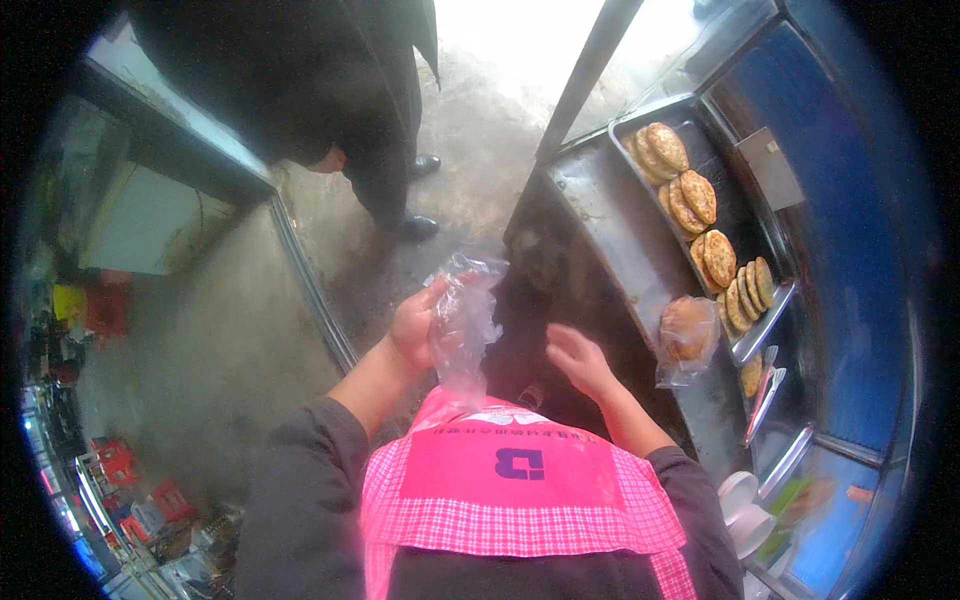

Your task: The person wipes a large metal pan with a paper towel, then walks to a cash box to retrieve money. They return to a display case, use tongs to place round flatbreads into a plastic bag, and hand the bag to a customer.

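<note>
My left hand [417,321] grips a crumpled clear plastic bag [466,322] in front of my pink apron [517,465]. Whether anything is inside that bag is hard to tell. Nothing is in my right hand [577,358], which hovers to the right with its fingers somewhat apart. On the metal counter [694,420] beyond it lies a round browned flatbread in a clear plastic bag [686,337]. Several more flatbreads [697,196] stand in overlapping rows in a dark metal tray [727,165].
Tongs [766,401] rest beside the tray. White bowls [746,517] sit at the counter's near end. A person in dark clothing [322,90] stands ahead by the doorway. A metal door track [311,277] crosses the floor, and red stools [116,461] are far left.
</note>
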`<state>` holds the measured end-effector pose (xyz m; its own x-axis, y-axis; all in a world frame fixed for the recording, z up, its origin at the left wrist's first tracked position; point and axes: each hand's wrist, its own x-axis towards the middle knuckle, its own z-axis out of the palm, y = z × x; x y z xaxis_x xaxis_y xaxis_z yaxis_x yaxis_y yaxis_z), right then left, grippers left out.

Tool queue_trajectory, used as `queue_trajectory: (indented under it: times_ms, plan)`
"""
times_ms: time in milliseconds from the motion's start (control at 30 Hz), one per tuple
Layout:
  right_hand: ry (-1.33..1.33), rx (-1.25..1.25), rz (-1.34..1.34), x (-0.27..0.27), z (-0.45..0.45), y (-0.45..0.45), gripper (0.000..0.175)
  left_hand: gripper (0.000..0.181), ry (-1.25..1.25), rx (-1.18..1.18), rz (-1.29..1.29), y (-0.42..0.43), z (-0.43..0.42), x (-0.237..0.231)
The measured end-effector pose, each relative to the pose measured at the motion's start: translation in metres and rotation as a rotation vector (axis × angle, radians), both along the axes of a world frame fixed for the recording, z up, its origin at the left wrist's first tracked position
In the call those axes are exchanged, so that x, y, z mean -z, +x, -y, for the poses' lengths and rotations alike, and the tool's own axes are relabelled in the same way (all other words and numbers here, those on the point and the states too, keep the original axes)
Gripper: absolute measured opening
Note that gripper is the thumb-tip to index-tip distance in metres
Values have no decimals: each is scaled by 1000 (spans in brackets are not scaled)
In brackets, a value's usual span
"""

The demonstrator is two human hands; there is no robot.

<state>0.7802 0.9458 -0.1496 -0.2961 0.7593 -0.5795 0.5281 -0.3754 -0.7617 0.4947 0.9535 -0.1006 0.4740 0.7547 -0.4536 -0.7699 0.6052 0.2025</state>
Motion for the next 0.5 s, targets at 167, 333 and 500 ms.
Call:
queue_trajectory:
  times_ms: [167,333,500]
  plan:
    - [58,215,-531,-14,-22,-25,33,47,121,96,227,48,0,-3]
    - [104,509,-521,-21,-16,-5,17,37,116,72,-309,84,6,19]
    - [80,740,-570,-36,-12,26,16,22,-17,88,-586,90,16,19]
